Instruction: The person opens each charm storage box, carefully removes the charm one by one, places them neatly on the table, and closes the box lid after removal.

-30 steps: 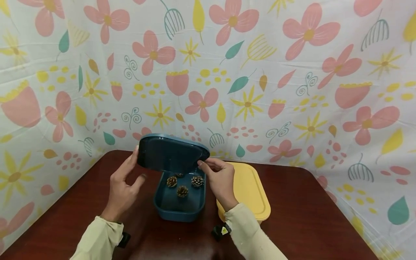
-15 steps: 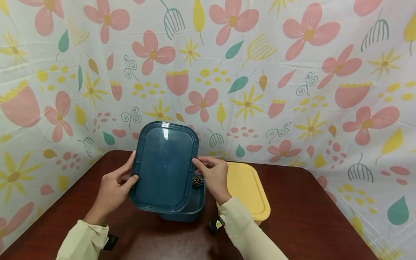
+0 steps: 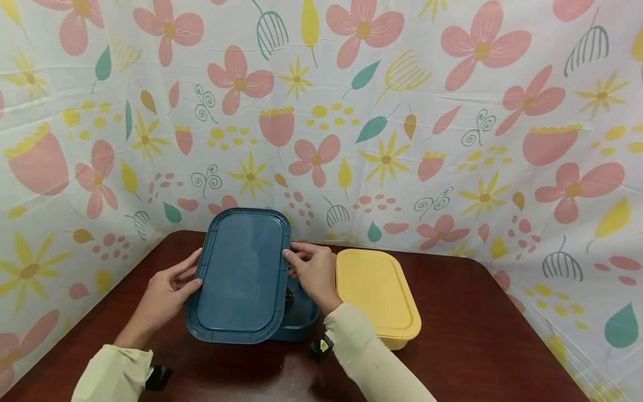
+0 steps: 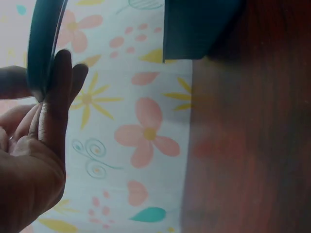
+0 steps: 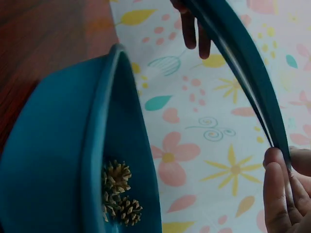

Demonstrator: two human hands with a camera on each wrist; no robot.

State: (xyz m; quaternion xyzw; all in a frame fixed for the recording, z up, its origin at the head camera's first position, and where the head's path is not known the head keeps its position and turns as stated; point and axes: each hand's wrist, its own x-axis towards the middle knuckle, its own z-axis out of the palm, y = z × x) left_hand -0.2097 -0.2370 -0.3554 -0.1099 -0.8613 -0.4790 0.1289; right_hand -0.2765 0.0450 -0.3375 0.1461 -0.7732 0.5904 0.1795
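Observation:
A blue rectangular lid [image 3: 241,273] is held up between both hands, its flat face toward the head camera. My left hand [image 3: 163,296] pinches its left edge, thumb in front and fingers behind. On the opposite edge, my right hand [image 3: 315,273] pinches it the same way. Behind and below the lid stands a blue box [image 3: 296,332], mostly covered from the head view. In the right wrist view the box's open top shows several pine cones [image 5: 119,179] inside, and the lid [image 5: 252,73] is apart from the box rim [image 5: 92,145].
A yellow box with its lid on [image 3: 379,296] stands right of the blue box, close to my right forearm. All rest on a dark red-brown table [image 3: 462,335]. A floral cloth [image 3: 321,111] hangs behind the table and along its sides.
The lid has turned from its dark underside to its outer face, then moved left and down. Both hands have shifted left with it, and the left thumb has come onto its edge.

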